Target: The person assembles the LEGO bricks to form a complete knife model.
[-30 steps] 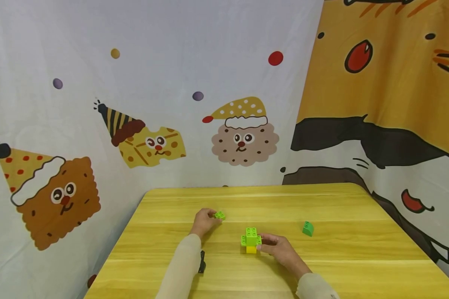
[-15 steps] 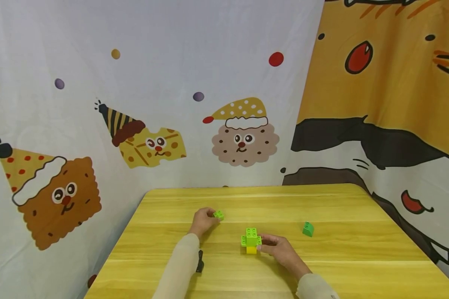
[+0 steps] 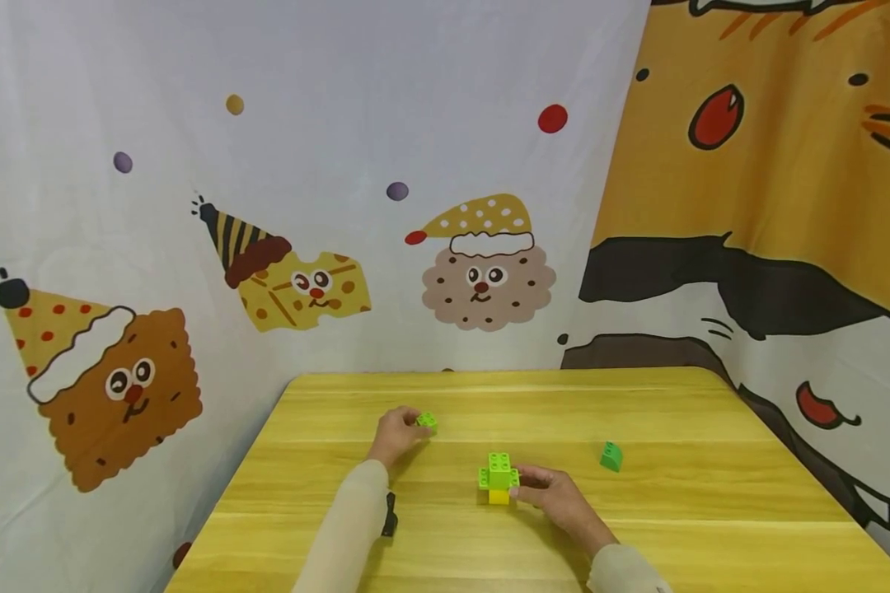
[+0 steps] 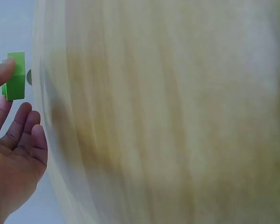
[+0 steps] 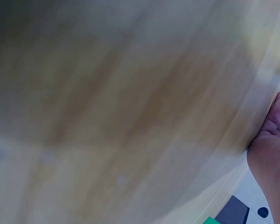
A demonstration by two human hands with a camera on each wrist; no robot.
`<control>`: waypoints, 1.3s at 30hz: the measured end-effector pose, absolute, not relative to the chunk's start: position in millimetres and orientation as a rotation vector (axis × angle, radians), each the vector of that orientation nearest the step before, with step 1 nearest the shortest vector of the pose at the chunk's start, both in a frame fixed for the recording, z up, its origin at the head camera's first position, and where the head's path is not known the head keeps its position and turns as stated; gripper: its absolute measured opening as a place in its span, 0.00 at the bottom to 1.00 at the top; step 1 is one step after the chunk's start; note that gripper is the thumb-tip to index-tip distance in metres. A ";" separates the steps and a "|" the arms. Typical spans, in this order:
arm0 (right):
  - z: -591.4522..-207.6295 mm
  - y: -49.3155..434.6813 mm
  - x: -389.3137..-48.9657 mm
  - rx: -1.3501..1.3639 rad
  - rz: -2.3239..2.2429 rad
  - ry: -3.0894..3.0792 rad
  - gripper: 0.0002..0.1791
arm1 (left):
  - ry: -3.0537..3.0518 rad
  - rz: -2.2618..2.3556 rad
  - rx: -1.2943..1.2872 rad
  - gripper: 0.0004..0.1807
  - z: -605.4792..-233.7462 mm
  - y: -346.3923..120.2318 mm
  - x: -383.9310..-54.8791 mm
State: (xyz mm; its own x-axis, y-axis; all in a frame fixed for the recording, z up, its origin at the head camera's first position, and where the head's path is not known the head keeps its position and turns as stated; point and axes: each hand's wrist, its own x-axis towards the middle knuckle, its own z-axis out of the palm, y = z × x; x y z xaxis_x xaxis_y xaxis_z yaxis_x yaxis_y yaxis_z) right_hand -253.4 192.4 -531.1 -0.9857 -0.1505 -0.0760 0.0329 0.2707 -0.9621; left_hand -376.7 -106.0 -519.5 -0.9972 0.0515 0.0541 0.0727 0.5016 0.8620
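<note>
I face a wood-grain table (image 3: 712,539) with rounded far corners. Behind it I see a white backdrop (image 3: 430,82): printed biscuit (image 3: 122,412) beyond the left edge, cheese (image 3: 297,301) above the far left corner, round cookie (image 3: 489,305) above the far edge, cartoon animal print (image 3: 771,193) behind the far right corner.

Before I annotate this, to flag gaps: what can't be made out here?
Head: the black object's identity, partly behind the left sleeve.
Left wrist: part of the lime block, covered by the left hand.
Right wrist: part of the right hand, cut by the right edge; most of a green piece, by the bottom edge.
</note>
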 end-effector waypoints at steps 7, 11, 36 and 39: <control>-530.9 192.8 -253.5 -0.113 -1.809 2.371 0.31 | -2.681 -1.579 -0.163 0.19 -518.4 -109.3 -379.1; -531.1 192.5 -252.3 -0.097 -1.812 2.373 0.30 | -2.673 -1.610 -0.188 0.20 -517.0 -108.2 -378.7; -534.4 193.4 -253.6 -0.112 -1.817 2.371 0.30 | -2.636 -1.701 -0.382 0.19 -497.3 -98.1 -359.7; -533.1 193.4 -253.4 -0.121 -1.809 2.370 0.31 | -2.606 -1.741 -0.421 0.18 -494.6 -96.5 -356.8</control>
